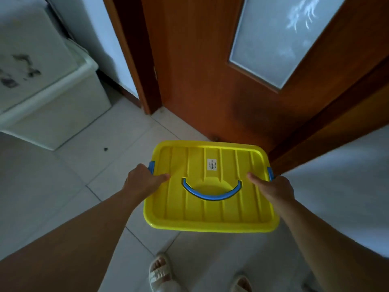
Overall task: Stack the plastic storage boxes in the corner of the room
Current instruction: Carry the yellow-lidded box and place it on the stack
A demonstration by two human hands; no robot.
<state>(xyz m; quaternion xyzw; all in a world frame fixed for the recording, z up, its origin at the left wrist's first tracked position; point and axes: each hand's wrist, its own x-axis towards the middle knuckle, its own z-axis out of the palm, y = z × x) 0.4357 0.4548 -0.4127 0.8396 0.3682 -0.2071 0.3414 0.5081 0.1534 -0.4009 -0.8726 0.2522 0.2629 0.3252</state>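
Note:
A yellow plastic storage box with a ribbed lid, a blue carry handle and blue side clips hangs above the tiled floor in front of me. My left hand grips its left edge by the clip, thumb on the lid. My right hand grips the right edge the same way. A large white storage box with a closed white lid stands on the floor at the upper left, against the wall.
A brown wooden door with a frosted glass pane stands straight ahead, its frame to the left. A white wall is close on the right. My sandalled feet are on the pale floor tiles below the box.

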